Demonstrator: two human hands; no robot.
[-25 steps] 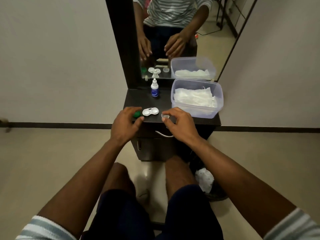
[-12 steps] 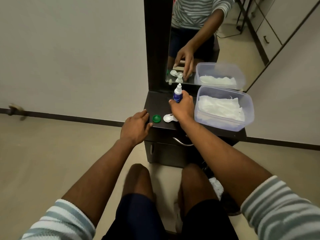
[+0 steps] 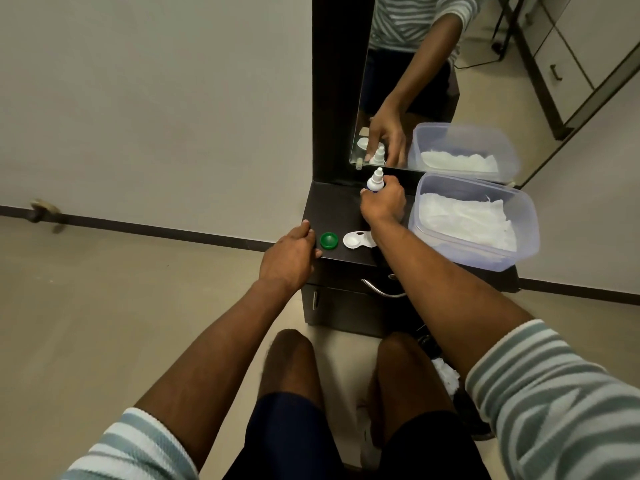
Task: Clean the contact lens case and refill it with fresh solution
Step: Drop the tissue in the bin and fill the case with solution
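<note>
A white contact lens case (image 3: pixel 356 240) lies open on the dark cabinet top (image 3: pixel 332 209), its right well hidden by my right forearm. A green cap (image 3: pixel 328 241) lies upside down just left of it. My left hand (image 3: pixel 289 259) rests on the cabinet's front left corner beside the green cap, fingers loosely spread, holding nothing. My right hand (image 3: pixel 382 202) is wrapped around the small solution bottle (image 3: pixel 375 179) near the mirror; only the bottle's white nozzle top shows above my fingers.
A clear plastic tub (image 3: pixel 519 233) with white tissues fills the cabinet's right side. A mirror (image 3: pixel 408 81) stands behind and reflects my right hand and the tub. A drawer handle (image 3: pixel 381 291) sits below the top. Something white (image 3: pixel 448 377) lies on the floor by my right knee.
My left hand set the green cap down and drew back to the corner. My right hand left the front edge, reached back and closed around the solution bottle. The view has shifted left.
</note>
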